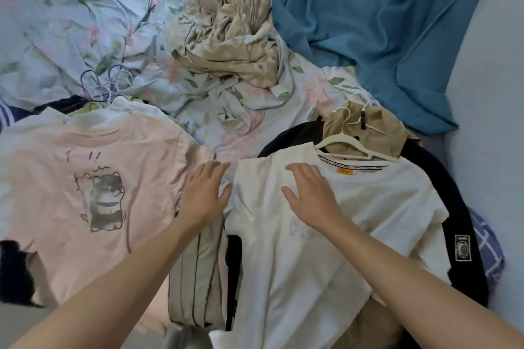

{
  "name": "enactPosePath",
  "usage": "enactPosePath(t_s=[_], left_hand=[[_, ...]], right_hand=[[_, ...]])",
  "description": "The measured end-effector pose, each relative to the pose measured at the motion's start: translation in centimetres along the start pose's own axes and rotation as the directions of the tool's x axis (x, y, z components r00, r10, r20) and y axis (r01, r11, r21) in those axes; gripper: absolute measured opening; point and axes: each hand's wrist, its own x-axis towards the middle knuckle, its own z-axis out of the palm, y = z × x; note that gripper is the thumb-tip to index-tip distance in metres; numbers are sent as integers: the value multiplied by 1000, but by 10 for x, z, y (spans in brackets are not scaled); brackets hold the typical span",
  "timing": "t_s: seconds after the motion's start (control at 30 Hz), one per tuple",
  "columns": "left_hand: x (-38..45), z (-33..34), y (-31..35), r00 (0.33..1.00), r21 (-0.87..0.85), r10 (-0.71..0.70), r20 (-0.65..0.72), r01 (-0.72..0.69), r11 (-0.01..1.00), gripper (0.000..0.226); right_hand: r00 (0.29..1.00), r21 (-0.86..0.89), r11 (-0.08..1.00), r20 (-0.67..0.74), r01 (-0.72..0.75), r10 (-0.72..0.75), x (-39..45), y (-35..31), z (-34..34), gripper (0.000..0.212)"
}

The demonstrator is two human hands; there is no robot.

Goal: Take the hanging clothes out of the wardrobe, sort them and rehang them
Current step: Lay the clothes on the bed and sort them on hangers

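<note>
A white T-shirt [354, 235] on a white hanger [340, 141] lies on top of the right pile, over a black garment [459, 207] and a tan garment [365, 127]. My right hand [310, 198] rests flat on its chest, fingers straight. My left hand [205, 192] lies flat at the shirt's left sleeve edge, fingers spread. A pink T-shirt with a cat print [93, 187] tops the left pile, and several purple wire hanger hooks [105, 85] stick out above it.
The piles lie on a bed with a floral sheet [71, 22]. A crumpled beige patterned cloth [235, 36] and a blue blanket [391, 22] lie farther back. A striped grey garment [195, 277] sits between the piles. A pale wall [493, 93] borders the right side.
</note>
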Motion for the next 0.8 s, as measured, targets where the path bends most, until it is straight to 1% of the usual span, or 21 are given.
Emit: enactPosePath(t_s=[0.17, 0.33, 0.47, 0.57, 0.63, 0.7, 0.73, 0.8], left_hand=[[-21, -14, -100, 992, -35, -119, -51, 117, 993, 58], [-39, -49, -211, 984, -17, -160, -77, 159, 987, 57], [-28, -88, -301, 975, 49, -208, -85, 212, 976, 59], [-2, -117, -363, 970, 73, -226, -90, 233, 970, 58], [19, -132, -395, 959, 43, -267, -93, 272, 961, 57], [39, -141, -418, 950, 53, -308, -49, 310, 949, 58], [47, -144, -426, 948, 69, -318, -16, 318, 946, 57], [59, -145, -438, 950, 88, -311, 23, 308, 947, 51]], right_hand=[[997, 18, 997, 43, 71, -71, 36, -85, 55, 48], [982, 0, 989, 116, 151, -150, 87, -176, 111, 48], [975, -8, 982, 128, 187, -184, 145, -244, 138, 51], [968, -39, 974, 127, 222, -216, 197, -276, 149, 54], [973, -52, 978, 123, 203, -195, 230, -289, 152, 57], [978, -61, 988, 163, 141, -130, 257, -296, 154, 59], [977, -75, 991, 192, 112, -95, 267, -297, 157, 56], [974, -122, 990, 223, 69, -40, 278, -297, 164, 42]])
